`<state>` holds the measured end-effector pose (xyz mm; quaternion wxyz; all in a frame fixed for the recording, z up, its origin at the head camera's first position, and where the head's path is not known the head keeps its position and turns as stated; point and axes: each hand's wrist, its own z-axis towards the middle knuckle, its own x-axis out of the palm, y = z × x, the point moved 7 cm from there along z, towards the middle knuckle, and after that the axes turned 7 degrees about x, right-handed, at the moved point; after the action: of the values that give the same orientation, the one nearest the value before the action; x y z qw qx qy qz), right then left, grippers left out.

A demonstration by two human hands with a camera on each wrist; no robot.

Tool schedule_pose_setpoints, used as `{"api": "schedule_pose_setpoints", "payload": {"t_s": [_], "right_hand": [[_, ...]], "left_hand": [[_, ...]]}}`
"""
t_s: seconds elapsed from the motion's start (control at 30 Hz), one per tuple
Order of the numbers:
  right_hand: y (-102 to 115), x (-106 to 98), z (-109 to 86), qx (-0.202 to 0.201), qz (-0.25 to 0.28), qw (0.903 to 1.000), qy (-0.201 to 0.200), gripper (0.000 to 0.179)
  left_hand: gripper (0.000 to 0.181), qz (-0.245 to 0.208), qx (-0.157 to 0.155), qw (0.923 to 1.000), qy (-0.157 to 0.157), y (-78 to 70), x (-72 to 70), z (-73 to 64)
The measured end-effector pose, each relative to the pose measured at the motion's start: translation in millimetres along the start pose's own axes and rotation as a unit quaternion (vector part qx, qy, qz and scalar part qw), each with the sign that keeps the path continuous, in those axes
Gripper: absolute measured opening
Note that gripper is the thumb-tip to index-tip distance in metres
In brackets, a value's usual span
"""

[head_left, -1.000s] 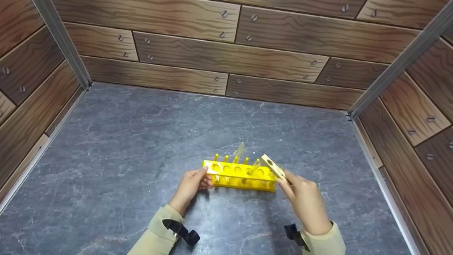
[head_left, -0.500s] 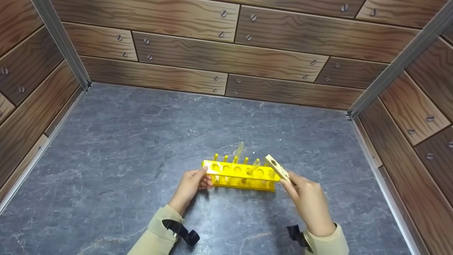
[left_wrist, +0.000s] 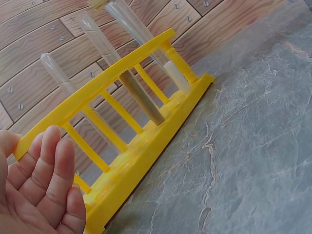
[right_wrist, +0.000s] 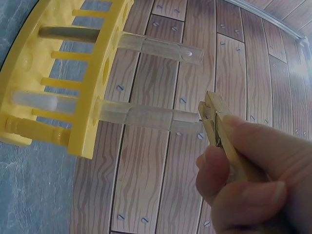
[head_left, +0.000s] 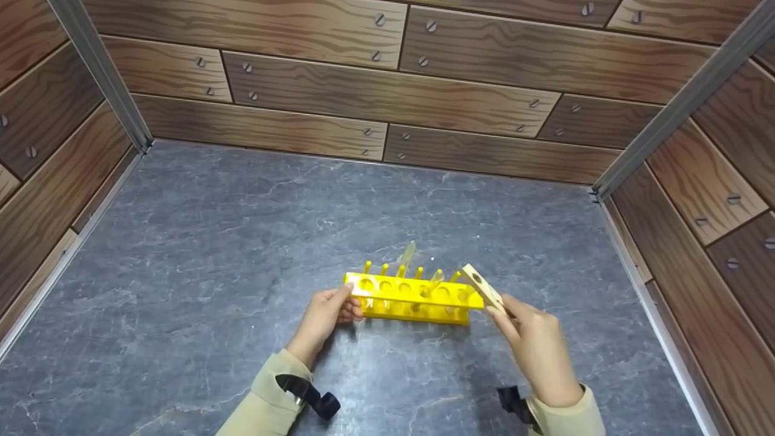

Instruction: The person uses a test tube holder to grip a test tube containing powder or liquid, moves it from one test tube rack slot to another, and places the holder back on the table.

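A yellow test tube rack (head_left: 395, 294) stands on the grey tabletop. My left hand (head_left: 324, 315) grips the left end of its upper bar, thumb above and fingers below. My right hand (head_left: 542, 348) holds a wooden test tube clamp (head_left: 488, 294) by its handle, beside the rack's right end. In the right wrist view the clamp's tip is right at the mouth of the end test tube (right_wrist: 146, 117), which has white contents low down. Another test tube (right_wrist: 73, 33) holds something grey-brown. A third, clear test tube (left_wrist: 56, 70) leans toward the rack's left part, in the left wrist view.
Upright yellow pegs (head_left: 368, 267) line the rack's back. Wood-patterned walls (head_left: 272, 127) with metal corner posts (head_left: 678, 109) enclose the tabletop (head_left: 242, 212) at the back and both sides. Each wrist wears a black strap mount (head_left: 309, 396).
My right hand and the wooden test tube clamp have moved a little to the right, uncovering the rack's right end. My left hand and the rack stay put.
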<state>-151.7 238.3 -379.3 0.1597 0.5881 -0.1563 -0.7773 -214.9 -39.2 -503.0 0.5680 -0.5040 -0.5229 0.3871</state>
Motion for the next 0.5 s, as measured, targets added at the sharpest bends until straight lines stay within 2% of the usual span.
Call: {"api": "schedule_pose_setpoints", "payload": {"t_s": [0.27,0.4,0.5], "right_hand": [[-2.9,-3.3,-1.7,-0.005,-0.005,0.9999,-0.014,0.010],[-4.9,-5.0,-3.1,-0.011,-0.010,0.9995,-0.028,0.010],[-6.5,-5.0,-3.6,-0.004,-0.007,0.9997,-0.025,0.011]], "left_hand": [[0.040,-0.001,-0.008,0.9999,-0.008,23.1,-6.4,10.2],[0.038,-0.002,0.000,0.9999,-0.011,26.8,-6.9,12.1],[0.038,0.002,0.002,0.9999,-0.015,27.5,-7.1,12.0]]}}
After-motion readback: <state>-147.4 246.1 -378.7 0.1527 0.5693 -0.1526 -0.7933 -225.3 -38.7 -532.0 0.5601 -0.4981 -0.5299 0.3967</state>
